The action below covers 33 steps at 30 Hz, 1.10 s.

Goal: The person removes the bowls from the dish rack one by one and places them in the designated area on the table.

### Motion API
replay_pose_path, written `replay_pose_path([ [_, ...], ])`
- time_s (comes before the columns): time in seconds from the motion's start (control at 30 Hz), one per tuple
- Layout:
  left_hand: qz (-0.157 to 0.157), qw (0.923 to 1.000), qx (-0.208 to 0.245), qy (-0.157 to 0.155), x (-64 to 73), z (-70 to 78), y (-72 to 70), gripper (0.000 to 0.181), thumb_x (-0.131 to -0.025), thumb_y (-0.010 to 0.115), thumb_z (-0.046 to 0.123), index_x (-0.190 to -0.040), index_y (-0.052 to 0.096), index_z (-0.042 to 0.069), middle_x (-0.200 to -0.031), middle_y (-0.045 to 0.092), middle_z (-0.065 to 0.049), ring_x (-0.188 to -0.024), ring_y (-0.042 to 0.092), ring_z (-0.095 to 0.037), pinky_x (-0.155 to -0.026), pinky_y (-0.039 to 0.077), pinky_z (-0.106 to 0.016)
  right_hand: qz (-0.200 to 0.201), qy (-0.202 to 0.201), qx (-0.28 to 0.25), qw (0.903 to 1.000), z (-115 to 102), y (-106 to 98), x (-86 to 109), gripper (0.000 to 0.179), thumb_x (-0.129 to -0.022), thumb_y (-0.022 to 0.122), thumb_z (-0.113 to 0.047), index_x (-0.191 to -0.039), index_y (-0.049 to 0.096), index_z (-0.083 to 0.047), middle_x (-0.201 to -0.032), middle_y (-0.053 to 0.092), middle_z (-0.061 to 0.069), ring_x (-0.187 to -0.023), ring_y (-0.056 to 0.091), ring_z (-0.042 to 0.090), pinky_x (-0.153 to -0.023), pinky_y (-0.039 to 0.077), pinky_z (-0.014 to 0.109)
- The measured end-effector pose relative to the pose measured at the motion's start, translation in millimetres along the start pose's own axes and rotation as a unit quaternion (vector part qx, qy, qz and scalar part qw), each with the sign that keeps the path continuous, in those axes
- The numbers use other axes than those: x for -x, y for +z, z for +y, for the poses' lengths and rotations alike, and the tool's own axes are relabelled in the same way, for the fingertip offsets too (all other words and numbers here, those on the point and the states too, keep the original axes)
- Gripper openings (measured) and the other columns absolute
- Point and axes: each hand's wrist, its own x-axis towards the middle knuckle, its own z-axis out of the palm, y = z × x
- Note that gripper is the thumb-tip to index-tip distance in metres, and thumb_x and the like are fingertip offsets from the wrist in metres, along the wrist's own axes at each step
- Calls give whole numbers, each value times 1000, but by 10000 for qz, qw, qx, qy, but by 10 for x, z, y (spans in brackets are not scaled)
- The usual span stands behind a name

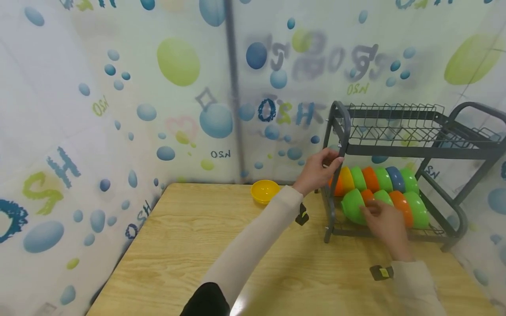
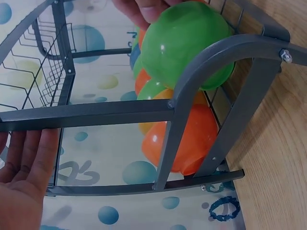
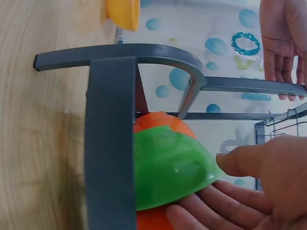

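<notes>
A two-tier dark grey metal dish rack point(image 1: 399, 151) stands on the right side of the table. My left hand point(image 1: 317, 171) grips its left side frame near the upper shelf; in the left wrist view, the fingers point(image 2: 31, 155) lie behind the bar. On the lower shelf, my right hand point(image 1: 387, 224) holds the front-left green bowl point(image 1: 353, 207), which is tilted on its side. In the right wrist view, the thumb point(image 3: 242, 160) is at the bowl's edge and the other fingers are beneath it. Orange, green, yellow and blue bowls point(image 1: 396, 179) stand on edge in two rows.
A yellow bowl point(image 1: 265, 191) sits upright at the back of the wooden table point(image 1: 197, 237), left of the rack. The rack's upper wire basket point(image 1: 395, 127) holds no bowls. A patterned curtain point(image 1: 178, 109) hangs behind and along both sides.
</notes>
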Motion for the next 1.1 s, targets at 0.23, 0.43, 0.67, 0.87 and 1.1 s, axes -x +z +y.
replay_pose_path([
  [0.23,24,10000,-66,16,-2,-14,19,27,-107,55,33,-119,66,11,-113,73,-4,-88,63,-2,-74,54,-15,73,43,14,10000,47,65,7,35,-102,62,-22,-119,68,8,-107,73,31,-82,72,35,-57,52,30],
  [0.43,6,9999,-94,41,10,-8,14,27,-108,54,32,-120,65,11,-115,72,-5,-91,62,-3,-78,53,-13,214,37,-167,9996,103,99,-3,36,-102,64,-24,-119,70,7,-108,74,29,-84,71,35,-59,49,29],
  [0.67,14,9999,-141,30,16,-2,23,26,-108,53,32,-120,64,12,-115,71,-5,-91,62,-3,-79,52,-13,182,302,-242,9991,119,103,-21,39,-102,64,-28,-122,70,5,-113,74,26,-87,67,31,-61,45,28],
  [0.87,10,9999,-137,39,0,13,35,25,-108,54,32,-119,64,12,-114,71,-5,-90,62,-3,-77,53,-12,8,779,-543,9955,163,106,-61,45,-104,60,-35,-130,67,2,-122,72,24,-85,59,22,-62,45,25],
  [1.1,15,9999,-103,-25,8,-3,17,25,-108,54,32,-118,64,12,-113,71,-4,-89,62,-2,-77,53,-12,-334,1384,-1661,9758,191,120,-90,60,-104,58,-42,-144,55,2,-140,60,24,-81,64,-8,-69,54,12],
])
